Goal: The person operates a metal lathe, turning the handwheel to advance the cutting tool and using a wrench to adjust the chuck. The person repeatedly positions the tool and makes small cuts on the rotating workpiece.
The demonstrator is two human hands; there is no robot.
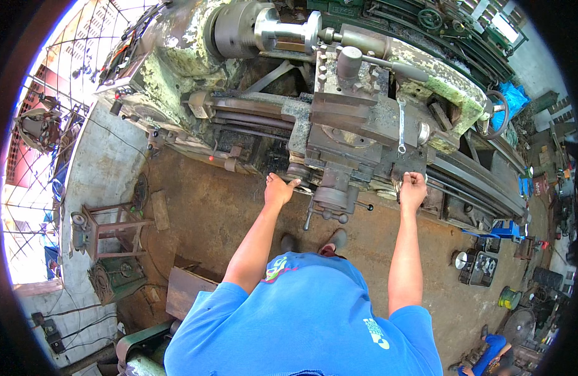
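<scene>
In front of me stands a large worn lathe with a metal workpiece (287,29) between its chuck (237,30) and tailstock (364,41). My left hand (279,191) is open, thumb spread from the fingers, beside a dark handwheel (298,172) on the carriage; whether it touches the wheel I cannot tell. My right hand (413,192) is closed at the right front of the carriage, its fingers curled together; what they hold, if anything, is hidden. Just beyond it a combination wrench (401,126) lies on the carriage. Between my hands is the cross-slide crank handle (330,203).
Another green machine (426,19) stands behind the lathe. To the left are a wooden stool (116,229) and a window grille. A black crate (480,268) sits on the floor at right. At lower right, a person in blue (489,354) is low to the floor near a fan (519,326).
</scene>
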